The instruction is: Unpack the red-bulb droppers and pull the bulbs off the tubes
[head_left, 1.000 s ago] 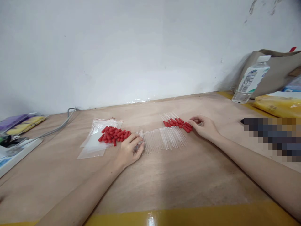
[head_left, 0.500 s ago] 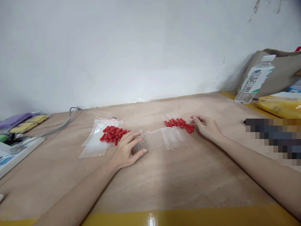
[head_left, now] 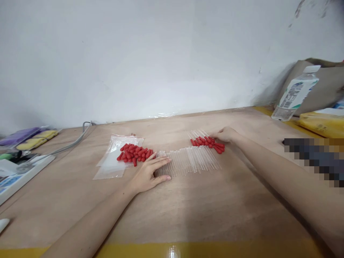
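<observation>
Clear glass dropper tubes [head_left: 188,160] lie side by side in a row on the tabletop. At their left end rests my left hand [head_left: 150,173], thumb and fingers spread apart, fingertips touching the outermost tubes. Behind the row's right part lies a group of droppers fitted with red rubber bulbs [head_left: 206,141], their glass ends pointing toward the wall. My right hand [head_left: 227,135] is at the right side of this group, fingers stretched out against the end bulb; its fingertips are partly hidden. A heap of loose red rubber bulbs [head_left: 135,153] sits left of the tubes.
Under the loose bulbs are clear zip bags [head_left: 110,168]. A power strip [head_left: 29,175] with a grey cable [head_left: 72,143] and purple and yellow packets [head_left: 21,136] occupy the left. A plastic bottle [head_left: 295,93], a grey bag [head_left: 319,87] and a yellow package [head_left: 321,122] stand right.
My right hand has moved left and slightly away from me, up to the bulbed droppers. My left hand stays at the tubes' left end. The view has shifted slightly.
</observation>
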`<state>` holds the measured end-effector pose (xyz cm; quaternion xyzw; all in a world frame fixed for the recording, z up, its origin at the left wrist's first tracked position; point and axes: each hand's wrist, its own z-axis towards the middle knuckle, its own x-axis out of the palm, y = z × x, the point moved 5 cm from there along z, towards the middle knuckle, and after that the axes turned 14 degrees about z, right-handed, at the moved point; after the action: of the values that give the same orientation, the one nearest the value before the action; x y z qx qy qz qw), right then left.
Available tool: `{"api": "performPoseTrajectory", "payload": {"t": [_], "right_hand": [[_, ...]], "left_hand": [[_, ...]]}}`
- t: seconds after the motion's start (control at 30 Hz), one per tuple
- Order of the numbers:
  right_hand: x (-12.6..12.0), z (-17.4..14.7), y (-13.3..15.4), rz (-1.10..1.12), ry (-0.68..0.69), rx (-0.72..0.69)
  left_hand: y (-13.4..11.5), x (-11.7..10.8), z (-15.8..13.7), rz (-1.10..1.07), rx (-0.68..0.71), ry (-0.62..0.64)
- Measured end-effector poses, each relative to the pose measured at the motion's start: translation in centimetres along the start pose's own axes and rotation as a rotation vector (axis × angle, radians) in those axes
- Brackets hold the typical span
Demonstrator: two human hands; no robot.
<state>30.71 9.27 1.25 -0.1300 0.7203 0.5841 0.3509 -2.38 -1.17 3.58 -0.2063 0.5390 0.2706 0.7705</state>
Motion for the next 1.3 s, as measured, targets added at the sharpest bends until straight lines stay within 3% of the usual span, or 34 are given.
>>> {"api": "performPoseTrajectory", "payload": {"t": [0.23, 0.47, 0.63, 0.7, 0.8, 0.9, 1.03, 1.3], "right_hand": [[1.0, 0.2, 1.5, 0.025, 0.023, 0.008], [-0.4, -0.5, 2.7, 0.201, 0.013, -0.050], [-1.5, -3.4, 3.8, 0.361, -0.114, -0.323], [-1.5, -5.9, 4.4, 0.349, -0.198, -0.572], [-0.1, -10.7, 5.1, 0.141, -0.252, -0.973], [1.6, -14.7, 5.1, 0.066, -0.273, -1.160], [3.5, -17.4, 5.3, 0.047, -0.227, -1.296], [4.3, -18.4, 5.9, 0.041, -0.175, -1.387]], "left_hand": [[0.2, -0.1, 0.1, 0.007, -0.001, -0.013], [0.0, -0.5, -0.3, 0.099, 0.030, -0.134], [-0.4, -0.9, -0.2, 0.152, 0.049, -0.312], [-0.6, -1.1, -0.1, 0.178, 0.034, -0.392], [-1.1, -1.2, 0.0, 0.238, 0.043, -0.459], [-1.6, -1.2, 0.1, 0.322, 0.081, -0.480], [-2.7, -1.1, 0.7, 0.391, 0.161, -0.468], [-5.5, -0.3, 1.7, 0.395, 0.321, -0.523]]}}
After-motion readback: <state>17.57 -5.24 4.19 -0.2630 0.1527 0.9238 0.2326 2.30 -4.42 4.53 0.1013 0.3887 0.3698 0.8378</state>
